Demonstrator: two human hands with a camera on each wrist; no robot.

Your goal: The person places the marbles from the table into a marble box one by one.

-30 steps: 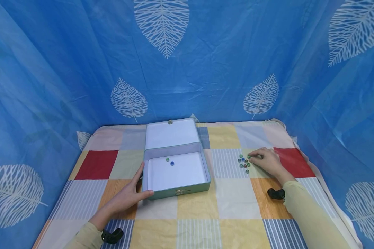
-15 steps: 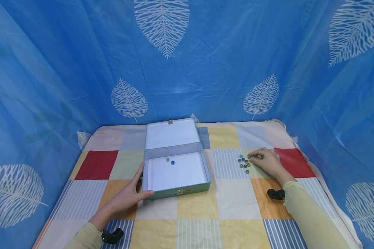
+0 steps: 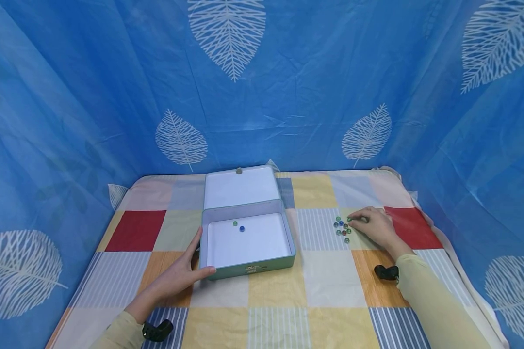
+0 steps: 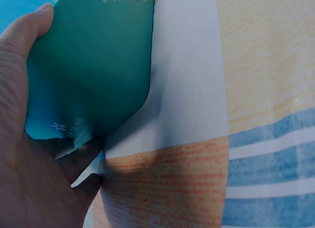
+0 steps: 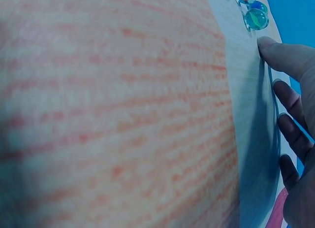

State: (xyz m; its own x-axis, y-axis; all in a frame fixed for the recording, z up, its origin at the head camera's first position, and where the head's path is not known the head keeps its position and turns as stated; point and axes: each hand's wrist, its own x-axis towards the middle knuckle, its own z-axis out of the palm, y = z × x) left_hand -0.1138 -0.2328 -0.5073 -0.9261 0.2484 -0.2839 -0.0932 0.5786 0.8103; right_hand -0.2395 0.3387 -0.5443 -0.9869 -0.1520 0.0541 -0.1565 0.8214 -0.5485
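Observation:
An open green tin box (image 3: 270, 263) with a white inside stands left of centre in the head view. My left hand (image 3: 179, 274) holds its near left corner, thumb on the front wall and fingers along the left side. In the left wrist view, that hand's fingertips touch the box's printed outer wall (image 4: 93, 65). On the box floor lie a green marble (image 3: 235, 223) and a blue marble (image 3: 242, 229). To the right, my right hand (image 3: 374, 229) pinches a green marble (image 3: 349, 219) between thumb and index finger, beside a cluster of several glass marbles (image 3: 344, 233). The right wrist view hides the pinched marble.
The box's lid (image 3: 242, 188) is folded back, away from the person. A patchwork cloth (image 3: 279, 325) covers the table. Blue leaf-print curtains (image 3: 288, 87) enclose the back and both sides.
Both hands keep their places, and so does the tin box. Inside it the blue marble has shifted very slightly to the right.

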